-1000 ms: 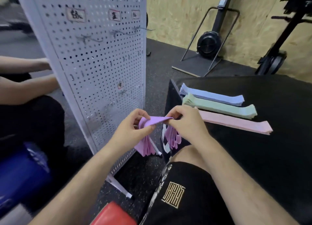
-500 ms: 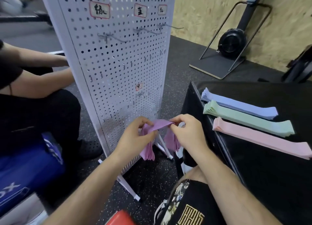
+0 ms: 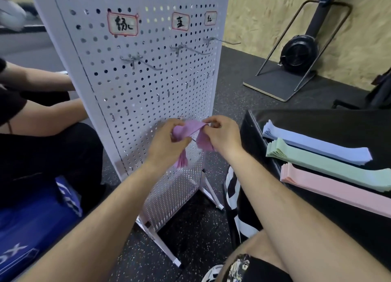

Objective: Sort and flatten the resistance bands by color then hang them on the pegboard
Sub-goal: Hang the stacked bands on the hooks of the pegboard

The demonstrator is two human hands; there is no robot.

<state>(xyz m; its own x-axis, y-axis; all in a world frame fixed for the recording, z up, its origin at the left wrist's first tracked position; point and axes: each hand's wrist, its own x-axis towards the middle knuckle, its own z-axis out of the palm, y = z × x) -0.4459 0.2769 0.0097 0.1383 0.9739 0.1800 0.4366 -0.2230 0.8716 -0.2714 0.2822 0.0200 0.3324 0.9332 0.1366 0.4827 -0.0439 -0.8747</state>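
Both hands hold the purple bands (image 3: 190, 128). Your left hand (image 3: 167, 142) pinches the bundle, thumb against curled fingers. Your right hand (image 3: 222, 133) pinches the other side, fingers curled over the top edge. The loose ends hang down on either side.

Change over the last second: the bundle has moved from beside the bench (image 3: 317, 121) edge to the lower pegboard (image 3: 137, 87), level with its small label. A thin rod shows between your hands; you cannot tell whether it is a hook.

The blue stack (image 3: 317, 147), green stack (image 3: 328, 165) and pink stack (image 3: 338, 188) lie flat on the bench. The upper hooks (image 3: 141, 63) are bare.

Judgement: sorting looks done, and hanging starts with purple.
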